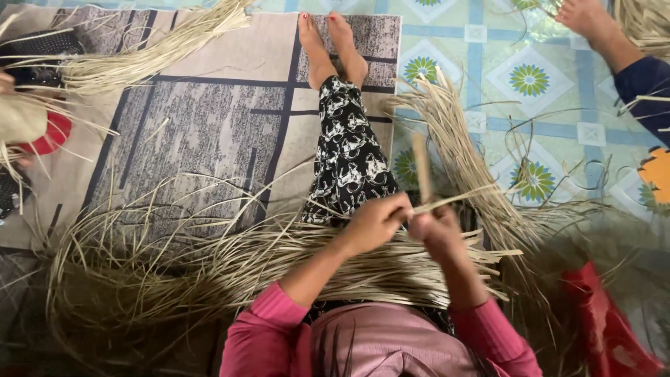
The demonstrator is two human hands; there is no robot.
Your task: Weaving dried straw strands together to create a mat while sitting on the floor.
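Left hand (373, 222) is what I see first, fingers curled tight on a pale straw strip (447, 200) that runs out to the right. Just beside it, my right hand (434, 230) is clenched on the same strip and on a flat wooden stick (421, 167) standing upright. Both hands hover over a thick bundle of straw (279, 269) lying across my lap, above patterned trousers (347, 150). Further right, loose straw fans over the tiled floor (481, 70), near a red cloth (607, 328).
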